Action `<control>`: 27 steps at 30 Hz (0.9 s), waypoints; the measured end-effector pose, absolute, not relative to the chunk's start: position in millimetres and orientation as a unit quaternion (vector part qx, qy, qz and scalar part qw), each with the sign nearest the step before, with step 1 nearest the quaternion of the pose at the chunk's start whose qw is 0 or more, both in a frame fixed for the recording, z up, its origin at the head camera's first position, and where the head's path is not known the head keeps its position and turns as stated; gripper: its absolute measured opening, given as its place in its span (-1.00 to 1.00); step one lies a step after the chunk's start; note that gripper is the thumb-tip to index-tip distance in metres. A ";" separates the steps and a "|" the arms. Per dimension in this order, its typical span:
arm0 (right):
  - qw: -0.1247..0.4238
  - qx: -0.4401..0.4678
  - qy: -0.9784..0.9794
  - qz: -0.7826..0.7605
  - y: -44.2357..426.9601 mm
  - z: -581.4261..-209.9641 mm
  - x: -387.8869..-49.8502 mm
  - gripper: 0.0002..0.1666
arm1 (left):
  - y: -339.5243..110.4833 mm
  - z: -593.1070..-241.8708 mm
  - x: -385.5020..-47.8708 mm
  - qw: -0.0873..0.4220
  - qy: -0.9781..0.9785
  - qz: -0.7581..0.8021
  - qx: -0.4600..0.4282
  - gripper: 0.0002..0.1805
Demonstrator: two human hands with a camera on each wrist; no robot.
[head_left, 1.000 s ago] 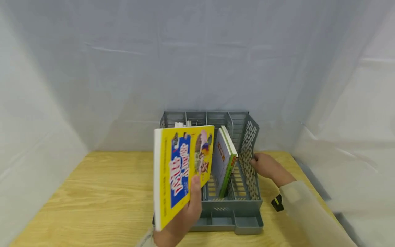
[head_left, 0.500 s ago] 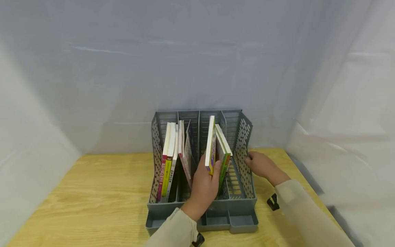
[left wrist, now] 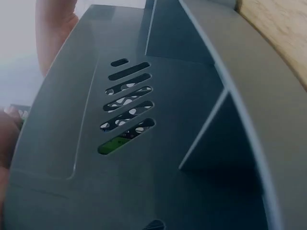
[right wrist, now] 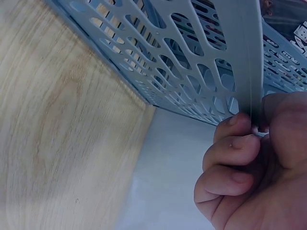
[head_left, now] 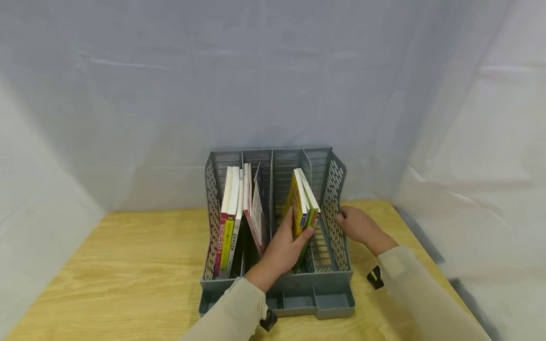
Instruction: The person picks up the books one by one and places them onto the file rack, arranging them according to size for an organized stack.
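Observation:
My left hand (head_left: 279,251) grips a yellow book (head_left: 294,206) by its near end. The book stands in the third compartment from the left of a grey desk file rack (head_left: 298,282), against a green-spined book (head_left: 314,210) that leans left at the top. With fingers and thumb, my right hand (head_left: 359,224) pinches the front edge of the rack's perforated right side panel (right wrist: 192,52), as the right wrist view shows closely. The left wrist view shows mostly the rack's slotted front (left wrist: 129,182); what the left fingers hold is out of sight there.
Several books (head_left: 229,218) with pink, yellow and white spines stand in the leftmost compartment. Thinner books (head_left: 254,215) tilt in the second one. Small open trays (head_left: 334,301) run along the rack's front. Wooden tabletop (head_left: 141,265) surrounds it, with pale sheeting (head_left: 264,80) behind.
My left hand has carried the yellow book from in front of the rack rightward and down into the third compartment, turning it upright beside the green-spined book. The right hand keeps its grip on the panel.

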State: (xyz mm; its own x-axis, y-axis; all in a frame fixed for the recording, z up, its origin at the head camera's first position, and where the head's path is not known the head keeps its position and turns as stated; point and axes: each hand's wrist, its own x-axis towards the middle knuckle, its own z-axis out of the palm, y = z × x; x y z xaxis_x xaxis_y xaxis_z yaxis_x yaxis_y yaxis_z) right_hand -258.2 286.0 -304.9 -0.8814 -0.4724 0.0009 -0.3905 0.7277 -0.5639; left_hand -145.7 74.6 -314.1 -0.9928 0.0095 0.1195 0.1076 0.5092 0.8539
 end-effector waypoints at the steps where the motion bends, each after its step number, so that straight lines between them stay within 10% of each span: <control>1: 0.071 -0.233 0.927 -0.287 285.5 -304.9 -257.9 -0.63 | 74.4 -313.8 -145.6 0.039 -0.866 -0.498 -0.034 0.04; 20: -0.049 -0.207 0.927 -0.309 275.9 -331.8 -260.8 -0.60 | 74.4 -311.6 -162.2 -0.022 -0.880 -0.474 -0.010 0.08; 27: -0.058 -0.193 0.928 -0.312 283.5 -340.7 -262.7 -0.56 | 86.7 -313.6 -152.4 0.084 -0.874 -0.473 -0.070 -0.05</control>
